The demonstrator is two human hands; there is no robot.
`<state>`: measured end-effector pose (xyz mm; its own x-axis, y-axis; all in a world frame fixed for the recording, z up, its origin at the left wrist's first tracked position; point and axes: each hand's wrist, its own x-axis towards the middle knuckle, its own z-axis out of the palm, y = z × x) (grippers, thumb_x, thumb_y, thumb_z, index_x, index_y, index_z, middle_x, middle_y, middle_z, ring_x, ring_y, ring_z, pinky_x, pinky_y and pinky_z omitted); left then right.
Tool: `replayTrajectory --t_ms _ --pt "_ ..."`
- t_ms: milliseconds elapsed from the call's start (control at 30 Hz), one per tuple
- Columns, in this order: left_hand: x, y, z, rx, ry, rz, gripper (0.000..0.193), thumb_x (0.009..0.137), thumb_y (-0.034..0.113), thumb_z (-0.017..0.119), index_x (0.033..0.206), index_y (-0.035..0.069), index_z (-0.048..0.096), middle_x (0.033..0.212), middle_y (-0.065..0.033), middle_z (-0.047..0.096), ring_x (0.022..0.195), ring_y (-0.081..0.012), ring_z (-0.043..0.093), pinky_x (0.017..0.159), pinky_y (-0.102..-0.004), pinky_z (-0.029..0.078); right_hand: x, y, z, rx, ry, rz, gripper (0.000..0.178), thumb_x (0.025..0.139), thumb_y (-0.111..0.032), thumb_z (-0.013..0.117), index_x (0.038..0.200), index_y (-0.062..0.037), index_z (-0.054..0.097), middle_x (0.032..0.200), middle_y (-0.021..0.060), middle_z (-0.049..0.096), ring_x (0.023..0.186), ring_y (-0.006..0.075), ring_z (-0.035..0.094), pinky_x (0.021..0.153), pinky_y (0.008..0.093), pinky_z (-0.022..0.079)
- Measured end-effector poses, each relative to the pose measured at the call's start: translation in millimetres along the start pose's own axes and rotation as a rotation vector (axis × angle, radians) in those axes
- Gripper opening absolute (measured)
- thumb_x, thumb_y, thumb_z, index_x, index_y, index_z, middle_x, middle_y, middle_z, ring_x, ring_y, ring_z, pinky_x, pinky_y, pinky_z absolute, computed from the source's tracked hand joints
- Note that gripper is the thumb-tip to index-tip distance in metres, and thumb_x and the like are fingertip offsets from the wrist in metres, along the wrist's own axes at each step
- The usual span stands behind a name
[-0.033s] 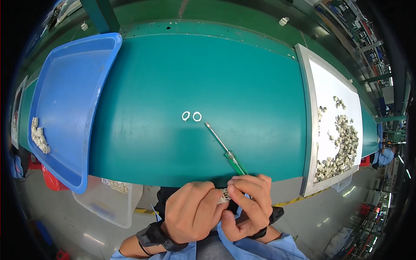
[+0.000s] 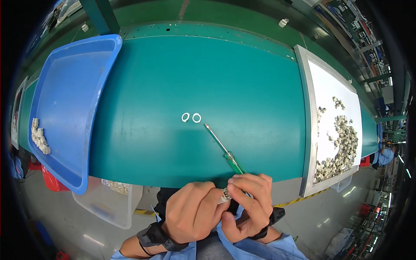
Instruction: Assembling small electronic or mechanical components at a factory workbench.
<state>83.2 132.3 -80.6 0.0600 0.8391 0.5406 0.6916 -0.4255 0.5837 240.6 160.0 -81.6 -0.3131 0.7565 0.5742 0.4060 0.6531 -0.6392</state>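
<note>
Close to the bench's near edge, my left hand (image 2: 193, 211) is closed round a small white plastic fitting (image 2: 223, 198) with a metallic inner part at its end. The thumb and fingers of my right hand (image 2: 249, 207) meet at that metallic end. Much of the fitting is hidden by my fingers, so its full shape does not show. A screwdriver (image 2: 234, 161) with a green handle lies just beyond my right hand, its tip pointing away to the left. Farther off, two thin white rings, a left ring (image 2: 185, 117) and a right ring (image 2: 196, 118), lie side by side.
At left, a blue tray (image 2: 69, 91) holds several white fittings (image 2: 40, 138). On the right stands a metal-framed white tray (image 2: 325, 82) with a heap of small metallic parts (image 2: 342, 149). Below the bench's left side is a clear plastic bin (image 2: 125, 212). The bench top (image 2: 151, 86) is green.
</note>
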Motion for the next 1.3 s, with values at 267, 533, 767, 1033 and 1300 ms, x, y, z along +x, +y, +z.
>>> replayTrajectory --t_ms 267,533,767,1033,1300 --pt "12 -10 19 0.022 0.088 -0.035 0.022 0.075 0.004 0.076 0.092 -0.002 0.064 0.088 -0.0115 0.064 0.07 -0.0245 0.063 0.055 -0.0337 0.048 21 4 -4 -0.245 -0.115 -0.031 0.044 0.068 -0.02 0.066 0.106 0.0017 0.07 0.105 0.0152 0.069 0.091 0.0313 0.066 0.079 0.042 0.039" --pt "17 -19 19 0.104 0.072 -0.185 0.027 0.073 0.011 0.076 0.096 0.004 0.064 0.095 -0.006 0.065 0.09 -0.0269 0.059 0.068 -0.0384 0.039 28 15 3 -0.386 -0.211 -0.172 0.047 0.079 -0.034 0.065 0.113 -0.0002 0.07 0.108 0.0146 0.068 0.093 0.0312 0.066 0.081 0.0443 0.039" --pt "12 -19 14 0.14 0.034 -0.249 0.025 0.073 0.018 0.074 0.092 0.006 0.064 0.096 -0.0047 0.062 0.091 -0.0272 0.056 0.073 -0.0394 0.04 30 8 -2 -0.428 -0.36 -0.334 0.051 0.094 -0.043 0.054 0.116 -0.0001 0.069 0.109 0.0154 0.068 0.095 0.0314 0.066 0.081 0.0476 0.04" --pt "10 -22 9 0.099 -0.005 -0.186 0.025 0.077 0.024 0.072 0.095 0.008 0.068 0.1 -0.0049 0.061 0.093 -0.0267 0.055 0.073 -0.0393 0.038 34 0 -10 -0.607 -0.427 -0.385 0.046 0.094 -0.037 0.054 0.115 0.0016 0.069 0.11 0.0146 0.069 0.104 0.0293 0.068 0.084 0.0494 0.039" --pt "7 -24 5 0.143 -0.007 -0.109 0.023 0.078 0.021 0.071 0.095 0.007 0.066 0.099 -0.0047 0.06 0.093 -0.0244 0.056 0.074 -0.0401 0.037 29 -6 -4 -0.606 -0.408 -0.329 0.043 0.092 -0.033 0.058 0.116 0.0007 0.069 0.112 0.0135 0.069 0.109 0.0236 0.068 0.091 0.0498 0.036"
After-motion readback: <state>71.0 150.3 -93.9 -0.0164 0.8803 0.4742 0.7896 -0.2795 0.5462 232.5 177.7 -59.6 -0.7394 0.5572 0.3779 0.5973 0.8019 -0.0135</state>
